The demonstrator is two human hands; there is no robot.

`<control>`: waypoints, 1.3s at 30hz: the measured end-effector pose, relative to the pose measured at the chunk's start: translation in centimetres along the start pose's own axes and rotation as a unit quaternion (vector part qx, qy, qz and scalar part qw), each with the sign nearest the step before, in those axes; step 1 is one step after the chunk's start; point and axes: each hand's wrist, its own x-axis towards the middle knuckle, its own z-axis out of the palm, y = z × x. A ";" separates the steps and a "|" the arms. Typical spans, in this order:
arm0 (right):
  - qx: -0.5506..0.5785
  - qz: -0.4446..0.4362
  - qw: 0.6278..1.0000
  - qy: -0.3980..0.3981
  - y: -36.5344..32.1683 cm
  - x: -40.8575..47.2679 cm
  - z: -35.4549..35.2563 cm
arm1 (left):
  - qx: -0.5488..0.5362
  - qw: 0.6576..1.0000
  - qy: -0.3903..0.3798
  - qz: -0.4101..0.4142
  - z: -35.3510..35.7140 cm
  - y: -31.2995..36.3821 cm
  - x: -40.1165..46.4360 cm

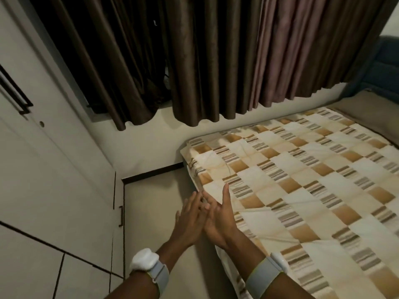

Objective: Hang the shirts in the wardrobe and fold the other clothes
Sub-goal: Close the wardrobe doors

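Left hand (190, 216) and right hand (218, 216) meet palm to palm, fingers straight, holding nothing, beside the bed's (302, 180) near left corner. White wardrobe (43, 169) doors stand closed at left. No clothes are in view.

wardrobe (38, 169) | white doors closed, black handles | far left
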 end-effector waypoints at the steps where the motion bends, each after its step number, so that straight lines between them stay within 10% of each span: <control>1: 0.003 -0.009 1.000 0.018 -0.3 -1.2 -0.3 | -0.024 0.999 -0.015 -0.032 0.1 -0.2 -0.2; 4: -0.068 -0.059 0.995 0.035 -0.1 -4.4 -1.6 | -0.066 0.988 -0.051 -0.134 1.5 -0.4 -3.3; 15: -0.422 -0.116 0.896 0.076 12.6 -17.0 -6.0 | -0.121 0.990 -0.050 0.046 6.9 -1.6 -18.9; 21: -0.474 0.039 0.873 0.108 13.6 -20.2 -12.4 | -0.092 0.995 0.012 0.049 5.0 -2.3 -17.2; 30: -0.553 0.078 0.824 0.096 13.1 -12.1 -24.0 | 0.023 0.991 -0.134 0.003 13.4 -6.2 -8.5; 39: -0.793 0.009 0.609 -0.034 15.5 12.6 -40.8 | 0.124 0.975 -0.180 0.046 28.5 -18.4 10.8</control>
